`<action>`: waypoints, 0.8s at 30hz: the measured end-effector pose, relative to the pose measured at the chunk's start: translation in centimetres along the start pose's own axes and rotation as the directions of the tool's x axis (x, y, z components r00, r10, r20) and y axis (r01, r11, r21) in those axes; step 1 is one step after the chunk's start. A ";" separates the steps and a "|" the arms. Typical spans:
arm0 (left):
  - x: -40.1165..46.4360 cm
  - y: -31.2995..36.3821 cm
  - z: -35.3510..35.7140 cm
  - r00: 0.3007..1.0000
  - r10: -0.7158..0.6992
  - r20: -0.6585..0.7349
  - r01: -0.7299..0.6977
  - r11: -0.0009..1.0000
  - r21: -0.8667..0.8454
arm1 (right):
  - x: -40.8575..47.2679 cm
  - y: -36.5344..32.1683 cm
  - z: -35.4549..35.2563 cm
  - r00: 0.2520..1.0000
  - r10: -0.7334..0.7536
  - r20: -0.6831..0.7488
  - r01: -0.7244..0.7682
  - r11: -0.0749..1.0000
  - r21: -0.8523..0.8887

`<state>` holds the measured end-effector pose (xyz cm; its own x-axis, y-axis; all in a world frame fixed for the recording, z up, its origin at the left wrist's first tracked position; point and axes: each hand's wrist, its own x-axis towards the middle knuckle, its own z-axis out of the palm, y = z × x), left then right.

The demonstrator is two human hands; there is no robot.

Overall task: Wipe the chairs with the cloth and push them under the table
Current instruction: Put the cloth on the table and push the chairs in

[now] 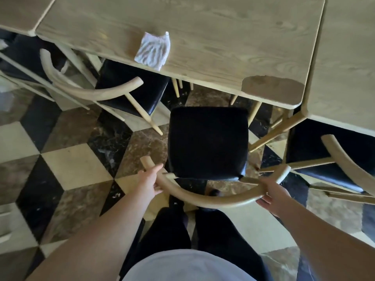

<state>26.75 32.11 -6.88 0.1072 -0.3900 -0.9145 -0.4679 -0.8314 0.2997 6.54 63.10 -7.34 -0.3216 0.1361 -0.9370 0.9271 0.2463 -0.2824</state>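
Single head-worn wide-angle view, looking steeply down and forward, close above the chair point(207, 142), surface point(203, 37) edge ahead, floor point(67, 165) and own legs below

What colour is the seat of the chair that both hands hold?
Black. The seat shows best in the head view, with a pale wooden backrest.

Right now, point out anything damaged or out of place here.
The table has a damaged near right corner: a brown patch where the pale surface layer looks peeled away. The cloth lies crumpled on the tabletop near the front edge, while both hands grip the chair.
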 end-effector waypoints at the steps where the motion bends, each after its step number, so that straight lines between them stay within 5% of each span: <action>1: 0.8 -0.2 0.0 1.000 -0.014 0.004 0.014 1.000 -0.005 | 0.5 0.0 -0.1 1.000 0.017 0.009 -0.018 0.999 0.033; 5: 2.2 -0.7 0.5 0.995 -0.057 0.077 0.057 0.998 0.002 | 2.1 -0.4 0.0 0.998 0.048 0.040 -0.053 0.990 0.130; 13: 4.4 0.2 2.2 0.995 -0.095 -0.026 0.096 0.995 0.031 | 3.7 -1.1 1.2 0.998 0.040 -0.049 -0.029 0.977 0.210; 24: 6.2 1.9 2.5 0.978 -0.206 -0.035 0.207 0.937 0.282 | 5.1 -0.3 1.7 0.976 0.035 -0.215 0.018 0.970 0.241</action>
<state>24.34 29.12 -12.65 0.2321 -0.2241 -0.9465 -0.6638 -0.7478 0.0143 4.96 62.05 -12.39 -0.3228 0.3479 -0.8802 0.9402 0.0106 -0.3406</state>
